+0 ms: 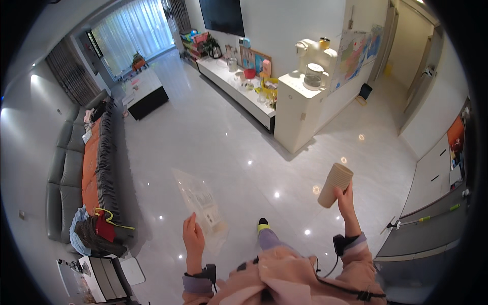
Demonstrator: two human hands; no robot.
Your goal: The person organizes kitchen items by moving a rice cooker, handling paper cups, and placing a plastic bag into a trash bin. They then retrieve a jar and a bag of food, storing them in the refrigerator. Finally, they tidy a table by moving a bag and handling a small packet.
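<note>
My right hand [344, 194] grips a stack of nested beige paper cups [335, 185], tilted, with the rims towards the upper right. Pinched in my left hand [193, 236] is a clear plastic bag [206, 207], which hangs over the floor and bears some print. The two hands are well apart, one on each side of my body. Ahead, a glass jug [313, 78] stands at a white drinks machine [318, 53] on top of a cream cabinet [299, 114].
A low white TV cabinet [228, 89] holds a red bowl [249, 73], a yellow basket [270, 90] and other items. To the left are a grey sofa [68, 164] and a coffee table [146, 91]. A mop handle [411, 221] lies at the right.
</note>
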